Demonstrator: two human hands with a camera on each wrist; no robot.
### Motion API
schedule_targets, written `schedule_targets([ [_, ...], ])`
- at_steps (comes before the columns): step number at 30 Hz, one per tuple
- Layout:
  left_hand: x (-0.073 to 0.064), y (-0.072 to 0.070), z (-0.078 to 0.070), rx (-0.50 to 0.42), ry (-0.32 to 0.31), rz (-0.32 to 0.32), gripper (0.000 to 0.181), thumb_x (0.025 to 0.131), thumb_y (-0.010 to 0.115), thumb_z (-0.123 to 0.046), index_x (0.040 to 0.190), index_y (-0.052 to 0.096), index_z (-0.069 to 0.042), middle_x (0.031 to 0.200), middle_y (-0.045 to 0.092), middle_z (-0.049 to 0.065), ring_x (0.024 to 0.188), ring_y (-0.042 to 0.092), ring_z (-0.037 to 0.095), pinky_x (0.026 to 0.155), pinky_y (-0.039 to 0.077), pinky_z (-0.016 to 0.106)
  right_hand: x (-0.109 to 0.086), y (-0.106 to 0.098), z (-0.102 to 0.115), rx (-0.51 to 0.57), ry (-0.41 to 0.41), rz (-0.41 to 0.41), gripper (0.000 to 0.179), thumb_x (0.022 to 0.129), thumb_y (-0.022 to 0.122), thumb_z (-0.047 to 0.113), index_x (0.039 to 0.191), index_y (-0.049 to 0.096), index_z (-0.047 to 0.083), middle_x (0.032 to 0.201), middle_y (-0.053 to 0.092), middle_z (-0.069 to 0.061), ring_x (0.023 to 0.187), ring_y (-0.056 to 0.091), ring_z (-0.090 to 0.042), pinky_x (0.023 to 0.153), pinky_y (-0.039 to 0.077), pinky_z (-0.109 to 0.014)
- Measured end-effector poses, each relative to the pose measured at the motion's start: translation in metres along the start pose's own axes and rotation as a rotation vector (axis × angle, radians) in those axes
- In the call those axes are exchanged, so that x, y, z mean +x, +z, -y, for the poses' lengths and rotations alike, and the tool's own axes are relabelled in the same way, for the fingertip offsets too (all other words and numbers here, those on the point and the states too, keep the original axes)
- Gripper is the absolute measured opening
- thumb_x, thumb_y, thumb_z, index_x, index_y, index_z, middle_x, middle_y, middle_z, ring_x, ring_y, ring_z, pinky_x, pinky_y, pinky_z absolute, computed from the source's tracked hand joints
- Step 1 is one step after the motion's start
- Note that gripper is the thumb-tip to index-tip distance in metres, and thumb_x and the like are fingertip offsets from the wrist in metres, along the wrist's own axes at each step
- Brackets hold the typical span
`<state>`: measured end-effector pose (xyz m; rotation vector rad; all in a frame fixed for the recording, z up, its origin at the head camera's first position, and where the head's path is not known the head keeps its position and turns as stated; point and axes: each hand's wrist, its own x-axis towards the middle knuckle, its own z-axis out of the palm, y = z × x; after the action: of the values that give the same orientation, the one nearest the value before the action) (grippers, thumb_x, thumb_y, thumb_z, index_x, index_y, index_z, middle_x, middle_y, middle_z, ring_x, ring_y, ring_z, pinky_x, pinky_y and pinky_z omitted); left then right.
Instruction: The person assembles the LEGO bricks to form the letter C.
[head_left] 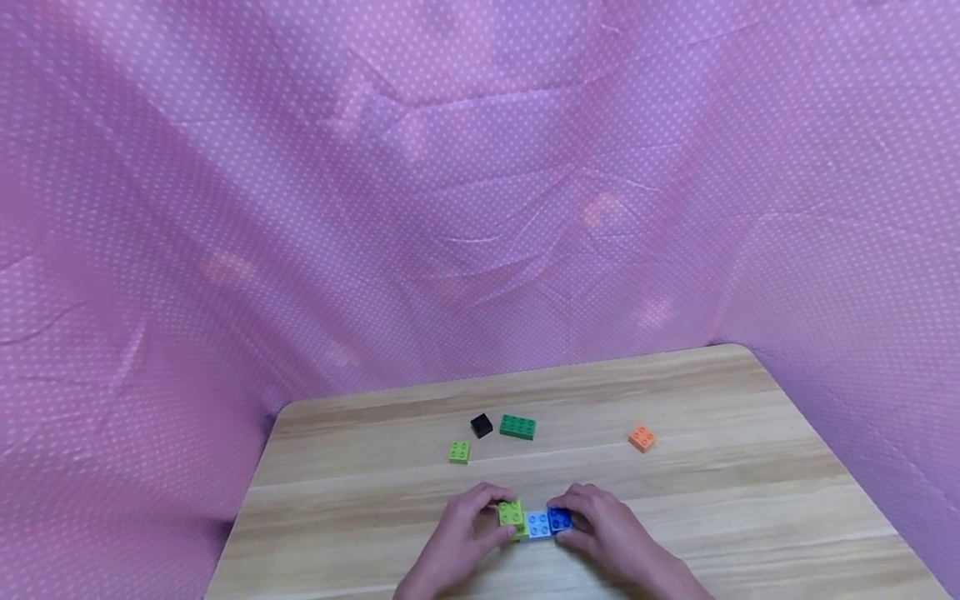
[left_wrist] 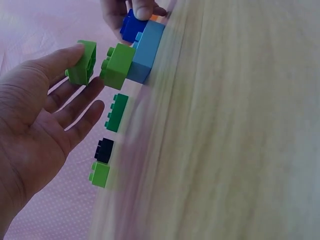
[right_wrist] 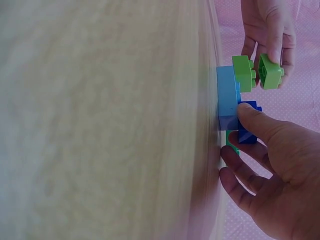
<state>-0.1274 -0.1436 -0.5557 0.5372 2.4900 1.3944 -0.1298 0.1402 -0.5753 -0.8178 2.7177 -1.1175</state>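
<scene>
My left hand [head_left: 461, 529] pinches a lime green toy brick [head_left: 510, 512] between thumb and fingers. In the left wrist view a narrow gap shows between it and a second lime brick [left_wrist: 118, 66], which sits on one end of a light blue brick [left_wrist: 147, 52]. That light blue brick rests on the table, studs up. At its other end is a dark blue brick [right_wrist: 248, 131], pinched by the thumb and index finger of my right hand [right_wrist: 287, 165]. The right hand's other fingers are spread beside the bricks.
Beyond the hands on the wooden table [head_left: 720, 500] lie a loose lime brick [head_left: 460, 452], a black brick [head_left: 482, 426] and a longer green brick [head_left: 517, 427]. An orange brick [head_left: 642, 438] lies farther right. Pink dotted cloth [head_left: 480, 208] hangs around the table.
</scene>
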Motion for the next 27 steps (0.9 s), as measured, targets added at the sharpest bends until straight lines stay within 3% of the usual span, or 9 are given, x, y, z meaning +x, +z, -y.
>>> schedule_targets([
  [7, -0.002, 0.005, 0.006, 0.017, 0.081, -0.010, 0.039, 0.094, 0.081, -0.029, 0.130, 0.070, -0.022, 0.125, 0.067, -0.017, 0.117, 0.062, 0.007, 0.103, 0.057, 0.034, 0.000, 0.001, 0.003, -0.005, -0.008, -0.027, 0.038, 0.094, 0.080, 0.032, 0.130, 0.074, 0.020, 0.114, 0.068, 0.018, 0.104, 0.062, -0.004, 0.092, 0.058, -0.033],
  [18, 0.001, 0.007, 0.008, 0.044, 0.085, 0.010, 0.039, 0.094, 0.081, -0.028, 0.130, 0.070, -0.023, 0.125, 0.067, -0.018, 0.115, 0.062, 0.005, 0.099, 0.058, 0.031, 0.000, 0.003, 0.004, -0.019, -0.038, -0.059, 0.038, 0.093, 0.082, 0.027, 0.128, 0.075, 0.017, 0.112, 0.068, 0.017, 0.103, 0.062, -0.004, 0.091, 0.059, -0.033],
  [27, 0.002, 0.008, 0.011, 0.063, 0.122, -0.023, 0.036, 0.093, 0.081, -0.025, 0.128, 0.071, -0.024, 0.119, 0.068, -0.018, 0.111, 0.063, 0.004, 0.099, 0.058, 0.032, 0.001, 0.004, 0.003, -0.035, -0.025, -0.055, 0.039, 0.092, 0.082, 0.026, 0.129, 0.074, 0.018, 0.115, 0.068, 0.017, 0.105, 0.063, -0.005, 0.093, 0.059, -0.035],
])
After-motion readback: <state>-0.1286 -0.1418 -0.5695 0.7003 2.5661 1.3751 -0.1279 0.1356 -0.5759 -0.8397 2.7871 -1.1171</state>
